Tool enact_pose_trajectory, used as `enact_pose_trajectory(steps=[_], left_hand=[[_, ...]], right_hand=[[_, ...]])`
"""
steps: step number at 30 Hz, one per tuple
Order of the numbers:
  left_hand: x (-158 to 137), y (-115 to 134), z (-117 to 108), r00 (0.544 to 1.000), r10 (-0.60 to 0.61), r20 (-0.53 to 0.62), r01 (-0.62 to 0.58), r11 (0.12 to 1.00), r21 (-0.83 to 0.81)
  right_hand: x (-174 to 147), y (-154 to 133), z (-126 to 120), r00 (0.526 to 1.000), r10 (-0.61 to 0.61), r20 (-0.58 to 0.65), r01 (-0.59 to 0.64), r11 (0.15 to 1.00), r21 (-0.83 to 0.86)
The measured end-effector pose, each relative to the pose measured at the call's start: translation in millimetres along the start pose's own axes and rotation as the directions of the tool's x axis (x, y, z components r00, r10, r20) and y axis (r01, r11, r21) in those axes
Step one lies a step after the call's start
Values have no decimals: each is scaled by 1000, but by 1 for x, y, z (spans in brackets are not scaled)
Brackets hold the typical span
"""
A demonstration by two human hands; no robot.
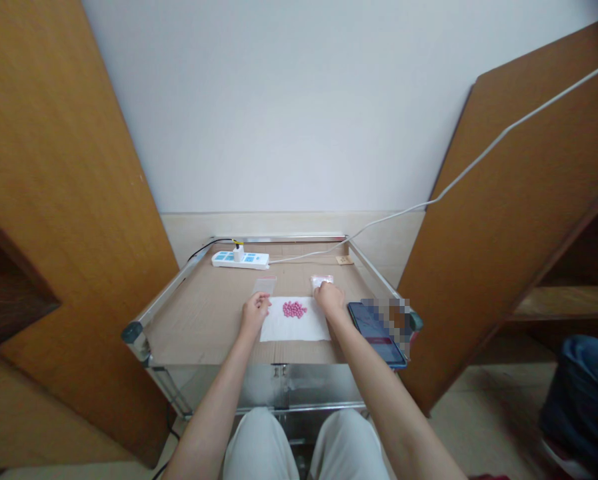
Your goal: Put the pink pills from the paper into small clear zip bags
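Observation:
Several small pink beads (294, 309) lie in a cluster on a white sheet (279, 330). At the sheet's left edge is my left hand (256, 312), its fingers loosely bent and slightly apart, with nothing visible in them. A flat clear zip bag (265, 285) lies just beyond those fingers. My right hand (330, 298), fingers bent down and closed, is over the near edge of a second small clear bag (321, 279), which has whitish contents. What those fingertips hold, if anything, is hidden beneath the hand.
A white power strip (249, 261) with a plug in it sits at the back left of the cardboard-covered cart top (193, 327). Its cable (393, 215) runs up to the right. A phone (376, 333) lies at right. Wooden panels flank the cart; a person's leg (579, 393) is at far right.

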State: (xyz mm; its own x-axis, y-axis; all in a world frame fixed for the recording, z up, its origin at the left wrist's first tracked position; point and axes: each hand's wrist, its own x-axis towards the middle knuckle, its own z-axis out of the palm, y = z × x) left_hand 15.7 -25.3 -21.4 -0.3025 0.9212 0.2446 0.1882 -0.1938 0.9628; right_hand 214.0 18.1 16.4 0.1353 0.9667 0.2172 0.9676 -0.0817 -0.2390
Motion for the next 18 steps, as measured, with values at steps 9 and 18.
enact_pose_trajectory(steps=[9, 18], left_hand=[[0, 2, 0, 1000, 11, -2, -11, 1000, -4], [2, -5, 0, 1000, 15, -4, -15, 1000, 4]], right_hand=[[2, 7, -8, 998, 56, 1, -56, 994, 92], [6, 7, -12, 963, 41, -266, 68, 920, 387]])
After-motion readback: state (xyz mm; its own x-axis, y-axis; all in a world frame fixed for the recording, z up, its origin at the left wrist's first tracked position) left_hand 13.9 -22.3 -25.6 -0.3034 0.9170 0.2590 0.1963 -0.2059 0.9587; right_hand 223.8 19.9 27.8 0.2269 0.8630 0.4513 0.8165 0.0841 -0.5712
